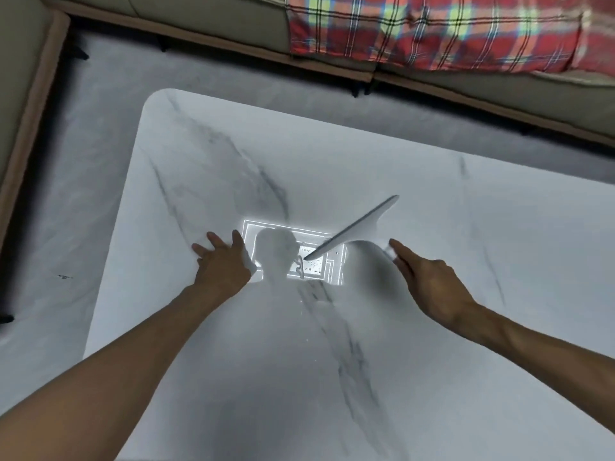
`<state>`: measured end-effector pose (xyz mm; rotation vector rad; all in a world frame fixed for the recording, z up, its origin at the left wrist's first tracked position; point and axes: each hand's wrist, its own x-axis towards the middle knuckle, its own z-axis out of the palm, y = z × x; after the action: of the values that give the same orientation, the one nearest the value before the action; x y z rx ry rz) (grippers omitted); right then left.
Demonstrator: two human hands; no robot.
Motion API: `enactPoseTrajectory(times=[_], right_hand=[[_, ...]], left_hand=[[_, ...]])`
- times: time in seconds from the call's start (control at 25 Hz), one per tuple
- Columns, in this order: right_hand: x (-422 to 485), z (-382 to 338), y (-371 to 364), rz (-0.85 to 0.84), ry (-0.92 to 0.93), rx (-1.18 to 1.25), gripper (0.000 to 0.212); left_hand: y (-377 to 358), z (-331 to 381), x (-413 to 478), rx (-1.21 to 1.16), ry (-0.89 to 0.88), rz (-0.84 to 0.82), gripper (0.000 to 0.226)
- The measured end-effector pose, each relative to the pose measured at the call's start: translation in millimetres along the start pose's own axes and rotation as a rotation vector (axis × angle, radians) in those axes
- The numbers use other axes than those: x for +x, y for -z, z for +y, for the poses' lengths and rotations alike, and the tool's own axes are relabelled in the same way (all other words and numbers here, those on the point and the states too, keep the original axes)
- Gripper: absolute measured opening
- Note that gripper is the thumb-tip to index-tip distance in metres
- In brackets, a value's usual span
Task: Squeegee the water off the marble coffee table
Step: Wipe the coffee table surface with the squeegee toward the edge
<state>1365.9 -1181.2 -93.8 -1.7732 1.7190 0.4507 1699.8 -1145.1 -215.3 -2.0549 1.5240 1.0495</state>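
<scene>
1. Two bare arms reach over the marble coffee table (432,327).
2. Left hand (222,264) lies flat near the table's middle, fingers spread, holding nothing.
3. Right hand (429,284) grips the white squeegee (357,227), its blade slanting over shiny water drops (311,265).

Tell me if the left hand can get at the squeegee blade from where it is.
Probably yes. The left hand lies flat on the marble table, and only bare tabletop separates it from the blade tip of the squeegee the right hand holds.
</scene>
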Motion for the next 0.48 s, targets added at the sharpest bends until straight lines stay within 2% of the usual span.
enactPoseTrajectory(times=[0.12, 0.2, 0.28, 0.32, 0.44, 0.48], right_hand=[[43, -5, 32, 0.185, 0.084, 0.09, 0.044], [89, -23, 51, 0.24, 0.023, 0.141, 0.042], [120, -32, 53, 0.22, -0.135, 0.279, 0.034], [122, -33, 48, 0.196, -0.187, 0.328, 0.029], [84, -17, 12, 0.165, -0.146, 0.257, 0.035], [61, -5, -3, 0.144, -0.129, 0.214, 0.04]], left_hand=[[3, 9, -8, 0.052, 0.015, -0.006, 0.062], [7, 11, -14, 0.004, 0.08, -0.029, 0.061], [3, 11, -12, 0.083, 0.06, 0.011, 0.055], [1, 10, -11, 0.108, 0.045, -0.026, 0.053], [-8, 7, -9, 0.232, 0.037, 0.006, 0.049], [-8, 8, -10, 0.178, 0.032, 0.012, 0.049]])
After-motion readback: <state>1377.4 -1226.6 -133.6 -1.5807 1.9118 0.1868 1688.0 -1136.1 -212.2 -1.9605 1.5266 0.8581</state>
